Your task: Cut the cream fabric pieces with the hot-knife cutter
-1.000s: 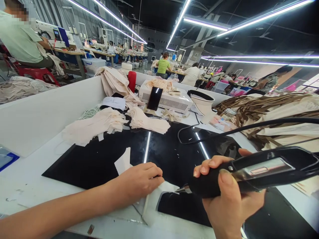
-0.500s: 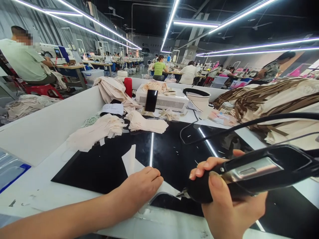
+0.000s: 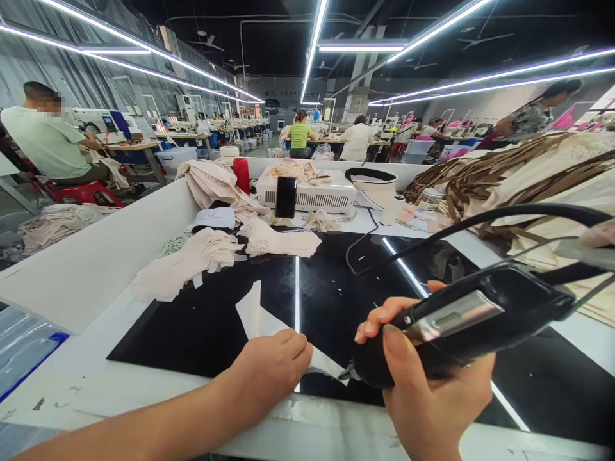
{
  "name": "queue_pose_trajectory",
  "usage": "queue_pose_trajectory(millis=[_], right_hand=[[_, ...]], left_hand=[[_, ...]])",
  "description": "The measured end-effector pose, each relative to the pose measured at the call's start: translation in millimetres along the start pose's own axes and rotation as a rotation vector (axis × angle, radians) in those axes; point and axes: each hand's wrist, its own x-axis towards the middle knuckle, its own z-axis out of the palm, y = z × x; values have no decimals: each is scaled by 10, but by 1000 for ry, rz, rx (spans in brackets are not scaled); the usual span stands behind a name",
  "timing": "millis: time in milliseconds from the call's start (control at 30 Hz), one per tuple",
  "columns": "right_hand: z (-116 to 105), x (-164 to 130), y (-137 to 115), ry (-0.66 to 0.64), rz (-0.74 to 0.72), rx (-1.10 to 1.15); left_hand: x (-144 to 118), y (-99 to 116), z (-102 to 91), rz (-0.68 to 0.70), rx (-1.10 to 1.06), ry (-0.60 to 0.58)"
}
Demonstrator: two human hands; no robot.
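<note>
Here, at the far left, a seated person (image 3: 45,144) works at another table, well apart from the white wall (image 3: 96,256) that edges this bench. Inside it, stacks of pale cloth (image 3: 192,259) lie on the back of the black mat (image 3: 192,333). Nearer, the left hand (image 3: 269,368) presses down with fingers curled on a white cloth piece (image 3: 254,317), which lies flat on the mat and narrows to a point away from the person. Behind, a phone (image 3: 286,197) leans upright against a white box (image 3: 312,191). The right hand (image 3: 427,390) wraps tightly around a black cutting tool (image 3: 461,320); its long axis runs from upper right down to lower left, its tip just beside the cloth's edge. Its cord (image 3: 480,221) arches away rightward over brown strips (image 3: 480,176).
</note>
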Motion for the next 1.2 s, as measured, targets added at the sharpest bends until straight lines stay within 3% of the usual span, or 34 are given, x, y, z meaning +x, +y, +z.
queue_pose_trajectory(millis=[567, 900, 1200], right_hand=[[13, 52, 10, -14, 21, -3], [141, 168, 181, -51, 59, 38], [188, 183, 168, -56, 94, 54]], left_hand=[[-60, 323, 167, -20, 169, 367], [-71, 347, 234, -40, 163, 435], [-60, 360, 226, -47, 122, 459]])
